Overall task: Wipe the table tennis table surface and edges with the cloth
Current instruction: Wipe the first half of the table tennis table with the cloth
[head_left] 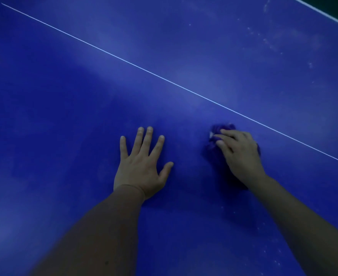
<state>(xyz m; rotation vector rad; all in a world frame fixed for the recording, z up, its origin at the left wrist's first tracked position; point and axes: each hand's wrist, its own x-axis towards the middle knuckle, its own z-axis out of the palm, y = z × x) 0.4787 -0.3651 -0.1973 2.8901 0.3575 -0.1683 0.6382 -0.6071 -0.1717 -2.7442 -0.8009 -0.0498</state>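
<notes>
The blue table tennis table (84, 96) fills the view, with a thin white centre line (144, 70) running from upper left to lower right. My right hand (239, 154) presses a bunched dark purple cloth (221, 129) onto the surface just below that line; the hand covers most of the cloth. My left hand (142, 166) lies flat on the table to the left of it, fingers spread, holding nothing.
A white edge line (323, 11) marks the table's border at the top right corner, with dark floor beyond. Pale dusty specks (267, 40) dot the surface at upper right and along the lower right.
</notes>
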